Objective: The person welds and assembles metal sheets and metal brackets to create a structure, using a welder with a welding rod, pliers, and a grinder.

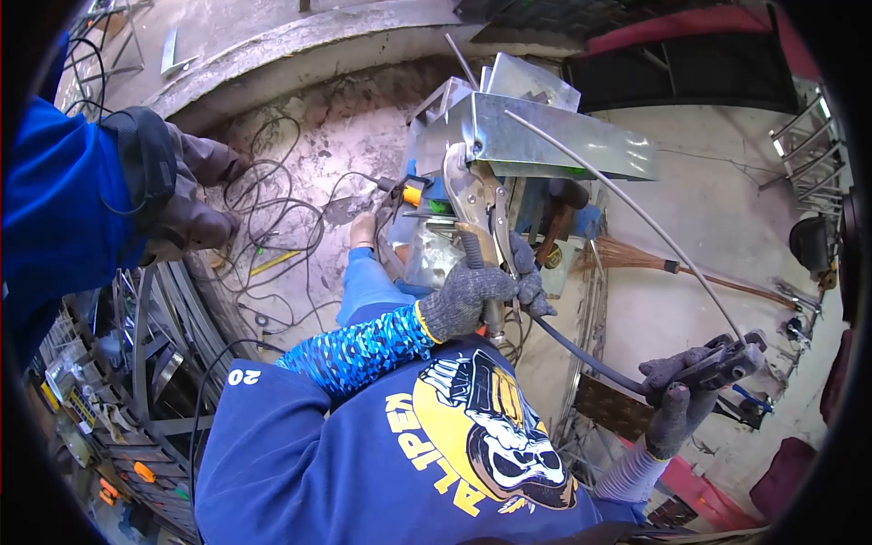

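My left hand, in a grey knit glove, wraps round the handles of locking pliers. The pliers' jaws are at the near edge of a bent sheet-metal piece. Out to the right, my gloved right hand grips a dark welding electrode holder. A long grey welding rod runs from the holder up to the sheet metal, its far end over or near the top face; contact cannot be made out. The holder's thick cable passes back towards my left hand.
Another person in blue clothing is close at the left. Loose cables coil over the floor. A hammer and a broom lie beyond my hands. Metal strips are stacked at lower left.
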Demonstrator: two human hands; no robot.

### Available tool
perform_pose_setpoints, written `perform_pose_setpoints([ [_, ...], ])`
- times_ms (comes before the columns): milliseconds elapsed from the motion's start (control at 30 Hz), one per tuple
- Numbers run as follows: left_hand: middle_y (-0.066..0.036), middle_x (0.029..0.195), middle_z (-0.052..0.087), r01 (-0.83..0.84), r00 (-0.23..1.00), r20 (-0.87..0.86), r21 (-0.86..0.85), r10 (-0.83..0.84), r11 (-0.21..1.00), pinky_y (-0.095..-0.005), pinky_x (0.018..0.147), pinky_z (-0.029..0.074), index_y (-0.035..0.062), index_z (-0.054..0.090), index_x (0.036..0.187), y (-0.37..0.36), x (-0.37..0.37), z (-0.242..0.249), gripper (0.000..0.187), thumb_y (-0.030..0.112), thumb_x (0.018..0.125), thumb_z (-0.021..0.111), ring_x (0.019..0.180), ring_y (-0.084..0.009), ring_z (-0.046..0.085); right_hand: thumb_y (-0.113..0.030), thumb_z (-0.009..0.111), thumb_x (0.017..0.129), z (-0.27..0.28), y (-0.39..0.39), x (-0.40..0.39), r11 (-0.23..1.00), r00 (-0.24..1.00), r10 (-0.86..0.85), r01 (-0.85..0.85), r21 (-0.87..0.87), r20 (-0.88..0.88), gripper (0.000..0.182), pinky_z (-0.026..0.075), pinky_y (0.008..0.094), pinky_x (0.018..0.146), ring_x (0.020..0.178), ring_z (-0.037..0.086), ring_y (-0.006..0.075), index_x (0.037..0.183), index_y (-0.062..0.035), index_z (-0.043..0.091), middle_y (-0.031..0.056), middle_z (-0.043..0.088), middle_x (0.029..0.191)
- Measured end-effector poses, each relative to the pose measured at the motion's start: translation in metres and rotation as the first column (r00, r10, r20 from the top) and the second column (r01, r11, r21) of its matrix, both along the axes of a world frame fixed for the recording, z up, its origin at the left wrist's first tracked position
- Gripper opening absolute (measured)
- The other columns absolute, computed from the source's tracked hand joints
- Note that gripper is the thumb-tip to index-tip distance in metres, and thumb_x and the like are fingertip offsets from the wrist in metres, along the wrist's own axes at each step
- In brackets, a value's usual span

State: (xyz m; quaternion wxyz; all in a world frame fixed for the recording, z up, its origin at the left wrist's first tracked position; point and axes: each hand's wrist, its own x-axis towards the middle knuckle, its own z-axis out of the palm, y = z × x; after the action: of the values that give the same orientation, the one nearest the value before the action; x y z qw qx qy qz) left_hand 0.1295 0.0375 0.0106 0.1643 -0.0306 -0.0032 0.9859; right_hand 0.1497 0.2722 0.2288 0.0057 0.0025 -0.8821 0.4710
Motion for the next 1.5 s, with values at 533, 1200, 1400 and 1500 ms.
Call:
perform_pose_setpoints([
  [533, -0.013, 0.089, 0.058, -0.030, 0.999, -0.014, 0.013, 0.030, 0.999, -0.0481, 0.083, 0.056, 0.0025, 0.049, 0.110, 0.030, -0.005, 0.007, 0.036, 0.003, 0.079, 0.067, 0.083, -0.0246, 0.061, -0.047, 0.075, 0.082, 0.011, 0.014, 0.007, 0.983, 0.981, -0.160, 0.168, 0.069, -0.112, 0.068, 0.055, 0.0369, 0.064, 0.066, 0.061, 0.0208, 0.122, 0.0003, 0.047, 0.0096, 0.061, 0.081],
  [1200, -0.010, 0.088, 0.054, -0.048, 0.999, -0.005, 0.105, 0.049, 0.993, -0.0490, 0.085, 0.056, 0.0013, 0.051, 0.105, 0.048, -0.003, -0.007, 0.031, 0.005, 0.080, 0.069, 0.085, -0.0255, 0.063, -0.043, 0.076, 0.082, 0.018, 0.009, -0.005, 0.994, 0.995, -0.051, 0.059, 0.092, -0.085, 0.062, 0.055, 0.0366, 0.062, 0.066, 0.060, 0.0194, 0.117, 0.0004, 0.048, 0.0097, 0.057, 0.086],
  [1400, -0.009, 0.087, 0.053, -0.040, 0.999, 0.005, 0.045, 0.040, 0.998, -0.0479, 0.086, 0.057, 0.0007, 0.051, 0.106, 0.048, -0.003, -0.006, 0.032, 0.005, 0.079, 0.068, 0.084, -0.0231, 0.062, -0.040, 0.077, 0.083, 0.034, -0.002, -0.013, 0.987, 0.979, 0.026, 0.007, 0.161, -0.200, 0.058, 0.057, 0.0389, 0.066, 0.067, 0.061, 0.0180, 0.117, -0.0020, 0.049, 0.0079, 0.058, 0.084],
  [1500, -0.008, 0.086, 0.053, -0.047, 0.999, 0.015, 0.058, 0.046, 0.997, -0.0478, 0.086, 0.057, 0.0007, 0.051, 0.106, 0.051, -0.002, -0.009, 0.032, 0.005, 0.080, 0.068, 0.083, -0.0231, 0.061, -0.045, 0.076, 0.082, 0.043, 0.001, -0.014, 0.972, 0.979, 0.047, 0.001, 0.235, -0.197, 0.074, 0.054, 0.0400, 0.069, 0.068, 0.058, 0.0165, 0.130, -0.0003, 0.042, 0.0064, 0.055, 0.097],
])
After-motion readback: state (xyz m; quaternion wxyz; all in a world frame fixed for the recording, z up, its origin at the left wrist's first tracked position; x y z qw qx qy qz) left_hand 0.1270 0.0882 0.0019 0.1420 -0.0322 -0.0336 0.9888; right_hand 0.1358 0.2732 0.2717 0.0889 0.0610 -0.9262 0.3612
